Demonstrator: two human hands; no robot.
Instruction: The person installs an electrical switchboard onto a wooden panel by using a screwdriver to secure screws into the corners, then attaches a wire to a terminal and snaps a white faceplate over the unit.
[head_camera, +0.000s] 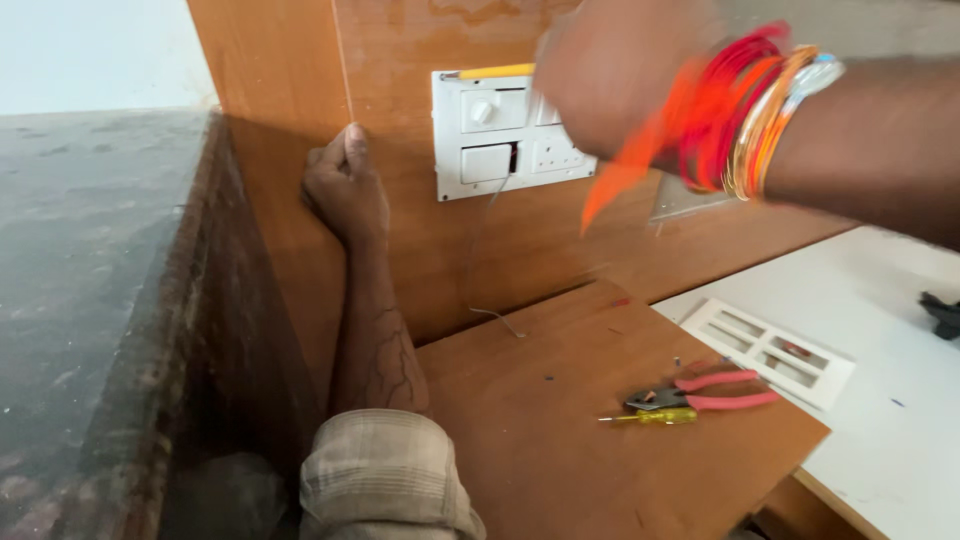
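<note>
My left hand (345, 185) is a closed fist pressed against the brown wooden panel (400, 60), just left of a white switch plate (497, 130) fixed to the panel. My right hand (612, 70) is blurred in front of the plate's upper right corner, with red threads and several bangles (745, 110) on the wrist. A thin yellow tool (490, 72) lies along the plate's top edge and reaches the right hand; the blur hides whether the fingers hold it. A thin wire (478, 262) hangs down from the plate.
On the wooden board (560, 460) below lie pink-handled pliers (715, 392) and a small yellow screwdriver (652, 416). A white slotted frame (768, 352) rests on the white table (900, 420). A dark stone counter (80, 280) runs along the left.
</note>
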